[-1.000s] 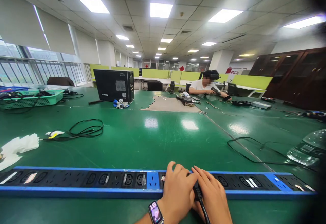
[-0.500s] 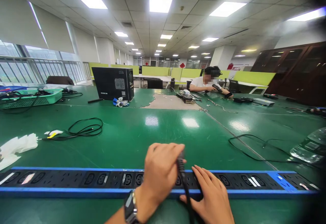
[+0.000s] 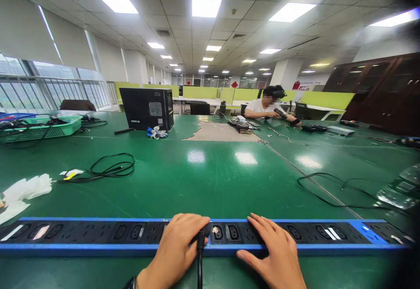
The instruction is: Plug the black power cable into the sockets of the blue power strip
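Observation:
A long power strip [image 3: 98, 232] with a blue frame and black sockets lies across the near side of the green table. Over its middle, my left hand [image 3: 179, 245] is closed round the plug of a black power cord [image 3: 200, 258]. That plug is down at the sockets, mostly hidden by my fingers; whether it is fully seated I cannot tell. From it the cord runs down toward the bottom edge. My right hand [image 3: 274, 249] rests on the strip to the right, fingers spread and thumb apart on its front edge. Two bare sockets [image 3: 225, 233] show between my hands.
A coiled black cable [image 3: 113, 166] and crumpled white paper [image 3: 28, 192] lie at left. To the right are a loose cable [image 3: 315, 192] and a clear plastic bottle [image 3: 402, 188]. Farther back stand a green basket [image 3: 42, 131], a black computer case [image 3: 146, 108] and a seated person [image 3: 269, 105].
My left hand has moved left and down with the plug, from above the strip onto its sockets. My right hand stays in nearly the same place on the strip.

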Available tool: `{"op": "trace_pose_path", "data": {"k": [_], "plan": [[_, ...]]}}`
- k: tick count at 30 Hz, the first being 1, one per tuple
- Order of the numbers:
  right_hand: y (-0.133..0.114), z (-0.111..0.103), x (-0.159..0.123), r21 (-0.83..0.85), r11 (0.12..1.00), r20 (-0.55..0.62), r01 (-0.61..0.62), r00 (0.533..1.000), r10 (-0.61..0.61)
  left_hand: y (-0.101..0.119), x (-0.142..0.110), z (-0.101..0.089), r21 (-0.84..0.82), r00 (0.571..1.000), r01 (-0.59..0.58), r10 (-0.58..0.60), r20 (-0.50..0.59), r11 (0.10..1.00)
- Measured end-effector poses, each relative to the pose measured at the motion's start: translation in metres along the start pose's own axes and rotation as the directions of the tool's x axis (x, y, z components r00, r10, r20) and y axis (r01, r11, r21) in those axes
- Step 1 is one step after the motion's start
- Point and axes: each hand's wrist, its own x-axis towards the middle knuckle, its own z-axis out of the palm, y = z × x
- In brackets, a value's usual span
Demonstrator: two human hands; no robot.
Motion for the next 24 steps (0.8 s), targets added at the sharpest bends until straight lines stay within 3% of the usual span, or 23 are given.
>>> {"op": "trace_pose_path", "data": {"k": [5, 10, 14, 16, 18, 21, 24], "plan": [[-0.023, -0.008, 0.008, 0.128, 0.987, -0.03, 0.093, 0.995, -0.09, 0.003, 0.001, -0.006, 0.013, 0.997, 0.049, -0.05, 0.063, 0.999], [-0.07, -0.013, 0.031, 0.325, 0.927, -0.032, 0.186, 0.982, -0.186, -0.008, -0.01, 0.006, 0.083, 0.996, 0.012, -0.019, 0.086, 0.997], [-0.11, -0.01, 0.051, 0.454, 0.865, 0.024, 0.214, 0.968, -0.252, -0.013, -0.016, 0.018, 0.13, 0.996, 0.085, -0.089, 0.025, 0.988], [-0.122, -0.008, 0.057, 0.479, 0.846, -0.006, 0.232, 0.965, -0.261, -0.015, -0.017, 0.021, 0.152, 0.995, 0.098, -0.099, 0.001, 0.984], [-0.124, -0.008, 0.059, 0.493, 0.828, -0.1, 0.265, 0.963, -0.249, -0.016, -0.017, 0.022, 0.165, 0.996, 0.086, -0.085, -0.01, 0.983], [-0.105, -0.014, 0.057, 0.476, 0.84, -0.251, 0.26, 0.956, -0.154, -0.014, -0.016, 0.021, 0.185, 0.997, 0.072, -0.068, -0.027, 0.98], [-0.066, -0.021, 0.047, 0.395, 0.915, -0.277, 0.08, 0.96, 0.036, -0.011, -0.014, 0.018, 0.214, 0.997, 0.07, -0.065, -0.027, 0.974]]}}
